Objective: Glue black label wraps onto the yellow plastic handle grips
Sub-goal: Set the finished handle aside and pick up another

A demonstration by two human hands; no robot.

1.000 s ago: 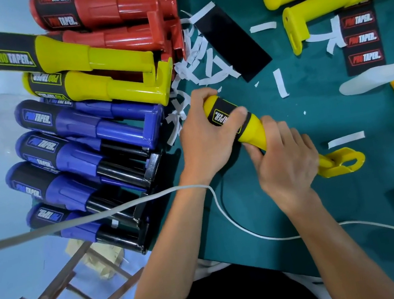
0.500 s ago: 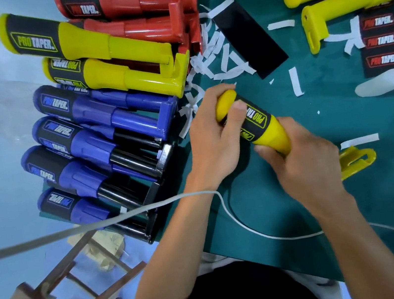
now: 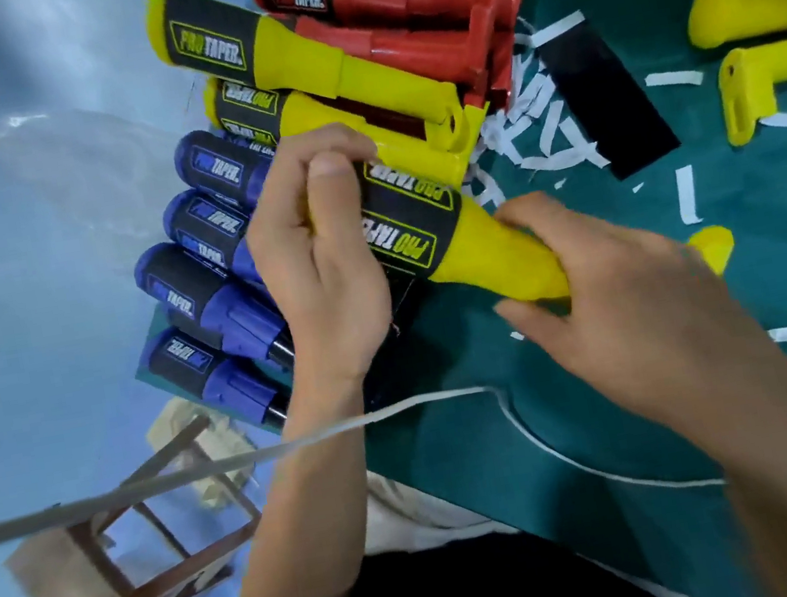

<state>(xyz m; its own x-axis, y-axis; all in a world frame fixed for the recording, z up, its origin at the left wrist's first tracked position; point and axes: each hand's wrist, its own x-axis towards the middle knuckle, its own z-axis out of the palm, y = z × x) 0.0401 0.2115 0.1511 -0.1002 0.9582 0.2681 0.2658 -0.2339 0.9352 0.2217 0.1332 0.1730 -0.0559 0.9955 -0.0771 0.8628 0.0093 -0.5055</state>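
Left hand curls round capped end of yellow handle, thumb pressing black label flat; right hand, blurred, grips narrow end, steadying handle for pressing.

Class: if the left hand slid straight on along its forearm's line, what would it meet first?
Probably the piled yellow grip, just past the knuckles of the left hand, which holds the wrapped grip; depth unclear.

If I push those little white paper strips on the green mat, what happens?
The thin white paper strips look very light, so they would probably slide or flutter. Several lie curled and tangled, so they are likely floppy when lifted.
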